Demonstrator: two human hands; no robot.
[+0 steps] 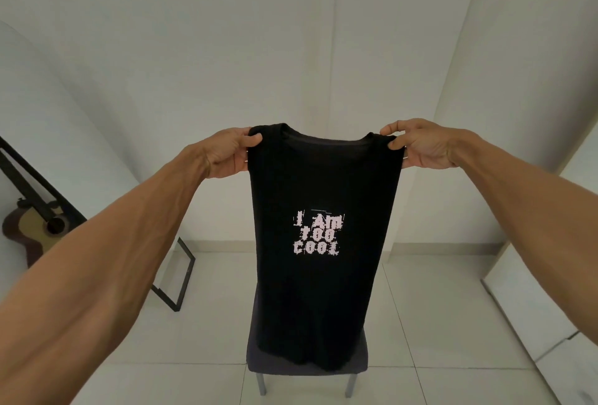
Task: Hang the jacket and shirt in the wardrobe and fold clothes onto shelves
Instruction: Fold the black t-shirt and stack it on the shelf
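A black T-shirt (320, 291) with pale pink print on its chest hangs straight down in front of me, its sleeves folded behind so it forms a narrow panel. My left hand (228, 153) pinches the shirt's left shoulder. My right hand (420, 144) pinches the right shoulder at the same height. The hem hangs over the seat of a dark chair (356, 362) that stands below it. No wardrobe interior, jacket or hanger is in view.
A guitar (30, 230) leans against the left wall beside a black-framed stand (181, 275) on the pale tiled floor. White cabinet panels (534, 301) run along the right side. A white wall stands behind the chair.
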